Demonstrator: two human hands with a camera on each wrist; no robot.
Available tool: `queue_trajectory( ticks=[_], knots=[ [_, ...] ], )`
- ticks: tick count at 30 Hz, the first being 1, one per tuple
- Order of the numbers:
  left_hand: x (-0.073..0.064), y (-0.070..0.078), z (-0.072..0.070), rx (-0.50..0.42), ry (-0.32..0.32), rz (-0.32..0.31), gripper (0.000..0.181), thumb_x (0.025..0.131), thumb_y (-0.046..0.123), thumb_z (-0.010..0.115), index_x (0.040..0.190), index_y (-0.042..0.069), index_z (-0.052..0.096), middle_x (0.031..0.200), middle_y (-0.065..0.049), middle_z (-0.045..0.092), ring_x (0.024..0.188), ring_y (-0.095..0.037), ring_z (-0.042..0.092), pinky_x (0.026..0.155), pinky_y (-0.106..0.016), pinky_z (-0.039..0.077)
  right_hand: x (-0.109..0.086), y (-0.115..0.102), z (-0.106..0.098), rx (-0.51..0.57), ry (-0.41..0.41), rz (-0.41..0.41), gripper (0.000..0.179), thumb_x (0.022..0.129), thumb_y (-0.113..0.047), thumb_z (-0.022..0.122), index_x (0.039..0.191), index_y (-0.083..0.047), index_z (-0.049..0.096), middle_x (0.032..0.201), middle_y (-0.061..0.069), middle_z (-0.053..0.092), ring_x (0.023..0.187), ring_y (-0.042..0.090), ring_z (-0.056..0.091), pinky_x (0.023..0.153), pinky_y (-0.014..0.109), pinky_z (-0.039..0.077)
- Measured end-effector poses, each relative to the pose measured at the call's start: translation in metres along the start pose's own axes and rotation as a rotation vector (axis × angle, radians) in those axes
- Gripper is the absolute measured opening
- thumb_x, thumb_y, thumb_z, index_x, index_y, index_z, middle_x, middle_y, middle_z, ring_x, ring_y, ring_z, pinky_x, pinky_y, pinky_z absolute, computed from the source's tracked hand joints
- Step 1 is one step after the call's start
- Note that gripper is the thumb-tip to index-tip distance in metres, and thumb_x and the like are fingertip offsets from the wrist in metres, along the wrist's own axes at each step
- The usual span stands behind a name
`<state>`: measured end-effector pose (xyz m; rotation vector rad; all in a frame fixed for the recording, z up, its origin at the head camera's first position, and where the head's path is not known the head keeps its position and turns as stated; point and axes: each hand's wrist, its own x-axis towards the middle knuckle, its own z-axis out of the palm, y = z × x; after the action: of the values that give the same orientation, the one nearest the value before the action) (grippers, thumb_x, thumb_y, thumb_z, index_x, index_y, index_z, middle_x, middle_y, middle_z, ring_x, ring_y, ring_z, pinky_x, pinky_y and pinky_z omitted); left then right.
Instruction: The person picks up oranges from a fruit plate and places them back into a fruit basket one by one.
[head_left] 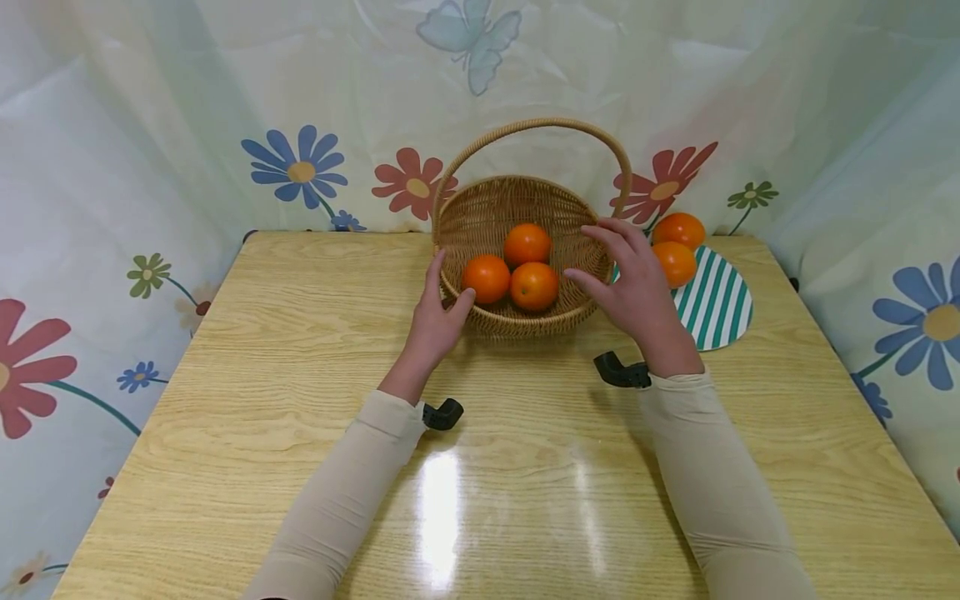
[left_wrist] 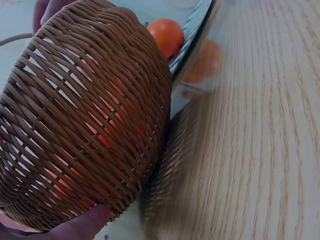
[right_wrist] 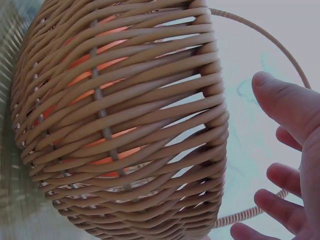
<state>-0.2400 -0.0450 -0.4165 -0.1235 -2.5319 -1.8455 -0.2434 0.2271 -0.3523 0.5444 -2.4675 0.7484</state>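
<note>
A wicker basket [head_left: 525,325] with a tall arched handle [head_left: 551,123] stands at the back of the table. Inside lie three round, glossy orange fruits [head_left: 534,287], which look like oranges or persimmons. At the basket's left side, my left hand [head_left: 435,321] has its fingers extended along the rim and its thumb over the front edge. In the left wrist view the thumb [left_wrist: 85,222] lies against the weave. My right hand [head_left: 630,279] hovers at the right rim, thumb and fingers spread apart with nothing between them. The right wrist view shows a gap between these fingers and the wicker wall.
Right of the basket, two more orange fruits [head_left: 675,264] sit on a green-and-white striped plate [head_left: 716,300], partly hidden by my right hand. A flowered curtain [head_left: 315,75] hangs right behind the wooden table [head_left: 300,358]. Black wrist mounts [head_left: 444,414] stick out from both sleeves.
</note>
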Motion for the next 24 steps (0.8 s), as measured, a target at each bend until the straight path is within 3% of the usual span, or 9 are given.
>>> queue_trajectory(
  ticks=[8, 24],
  knots=[
    [0.0002, -0.0004, -0.0008, 0.012, 0.003, -0.017, 0.074, 0.096, 0.037, 0.055, 0.154, 0.042, 0.009, 0.161, -0.008, 0.020, 0.134, -0.037, 0.045, 0.106, -0.051, 0.041, 0.0006, 0.0021, -0.0009, 0.008, 0.016, -0.007, 0.059, 0.079, -0.023, 0.080, 0.132, -0.008, 0.058, 0.137, 0.019, 0.049, 0.128, 0.036, 0.045, 0.104, 0.054, 0.040],
    [0.0002, -0.0014, -0.0007, 0.031, 0.015, 0.005, 0.073, 0.096, 0.042, 0.054, 0.154, 0.040, 0.011, 0.160, -0.011, 0.025, 0.135, -0.038, 0.043, 0.106, -0.053, 0.041, -0.0003, 0.0068, -0.0052, 0.012, 0.017, 0.061, 0.055, 0.082, -0.026, 0.077, 0.131, -0.009, 0.059, 0.139, 0.016, 0.049, 0.129, 0.033, 0.045, 0.104, 0.054, 0.040]
  ],
)
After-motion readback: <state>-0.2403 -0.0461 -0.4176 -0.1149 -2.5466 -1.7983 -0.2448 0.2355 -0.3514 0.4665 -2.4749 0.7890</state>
